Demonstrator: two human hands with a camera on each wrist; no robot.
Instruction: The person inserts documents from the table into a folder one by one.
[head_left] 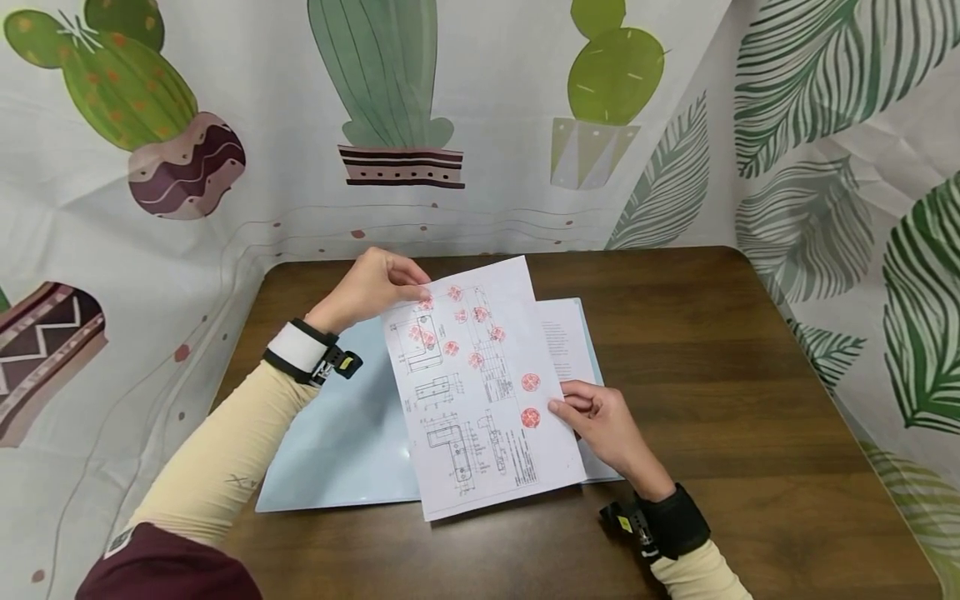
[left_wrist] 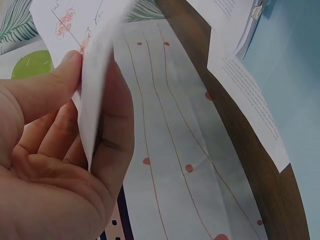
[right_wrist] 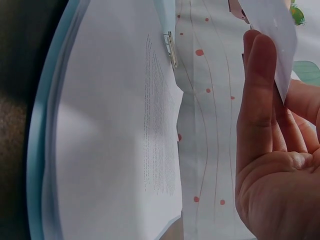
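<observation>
A white sheet of paper (head_left: 465, 400) with printed line drawings and several red stamps hangs tilted between both hands. My left hand (head_left: 372, 287) pinches its upper left corner between thumb and fingers; the left wrist view shows the sheet's edge between that thumb (left_wrist: 65, 75) and the fingers. My right hand (head_left: 611, 421) pinches the right edge, lower down, near two red stamps. Beneath the sheet lies an open light blue folder (head_left: 337, 450), partly hidden by it. On the folder's right side, a stack of text pages (head_left: 570, 342) shows past the sheet.
A metal clip (right_wrist: 172, 49) sits at the folder's inner side in the right wrist view. The brown wooden table (head_left: 712, 358) extends around the folder. A white cloth (head_left: 510, 200) printed with cacti and leaves hangs behind it.
</observation>
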